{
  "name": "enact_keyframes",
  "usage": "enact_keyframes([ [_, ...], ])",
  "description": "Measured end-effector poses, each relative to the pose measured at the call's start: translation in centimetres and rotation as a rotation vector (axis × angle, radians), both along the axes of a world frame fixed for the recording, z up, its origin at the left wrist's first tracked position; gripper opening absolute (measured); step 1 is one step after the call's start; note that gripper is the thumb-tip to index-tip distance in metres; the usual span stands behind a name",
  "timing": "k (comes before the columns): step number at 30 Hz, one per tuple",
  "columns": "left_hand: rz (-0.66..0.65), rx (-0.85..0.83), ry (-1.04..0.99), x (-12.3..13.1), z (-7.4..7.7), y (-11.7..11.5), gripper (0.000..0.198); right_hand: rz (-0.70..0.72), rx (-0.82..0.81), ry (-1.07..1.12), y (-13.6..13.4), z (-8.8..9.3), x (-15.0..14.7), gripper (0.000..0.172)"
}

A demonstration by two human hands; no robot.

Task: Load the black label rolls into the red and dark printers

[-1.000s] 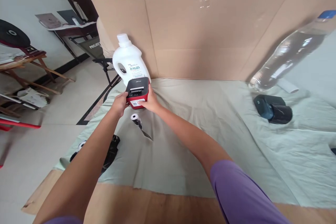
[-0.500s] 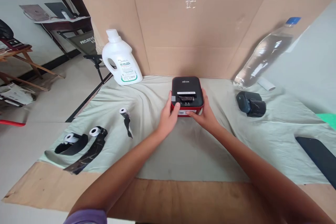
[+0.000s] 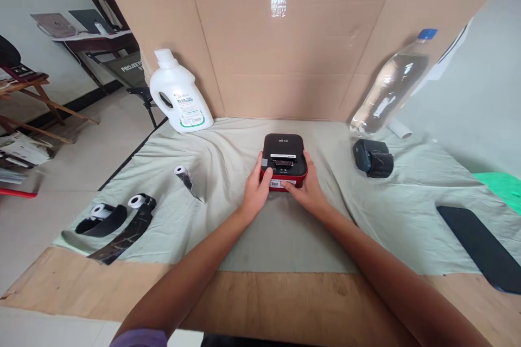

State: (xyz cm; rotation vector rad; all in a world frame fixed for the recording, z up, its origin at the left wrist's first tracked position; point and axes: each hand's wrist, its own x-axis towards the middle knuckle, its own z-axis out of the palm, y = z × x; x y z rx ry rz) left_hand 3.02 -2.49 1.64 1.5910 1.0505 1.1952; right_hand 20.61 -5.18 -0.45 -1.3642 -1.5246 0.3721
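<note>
A small label printer with a black top and red sides sits on the pale green cloth in the middle of the table. My left hand grips its left side, thumb on the front corner. My right hand holds its right front side, fingers curled round the edge. Both forearms reach in from the bottom of the view.
A white detergent jug stands at the back left, a clear water bottle leans at the back right. A second black printer lies right, a dark phone far right. Paper rolls with black tape lie left. A cardboard wall backs the table.
Both hands carried the red printer from beside the detergent jug at the left to the middle of the cloth and a little nearer me. The view swung right with it.
</note>
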Motion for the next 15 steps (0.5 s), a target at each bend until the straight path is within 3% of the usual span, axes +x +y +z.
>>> enact_keyframes([
  [8, -0.016, 0.017, 0.115, -0.9, 0.0, 0.6, 0.068, -0.017, 0.017, -0.018, -0.1, -0.1, 0.0, 0.106],
  [15, -0.028, 0.087, 0.014, -1.1, -0.5, 0.8, 0.037, -0.016, 0.019, -0.007, 0.0, -0.3, 0.1, 0.103],
])
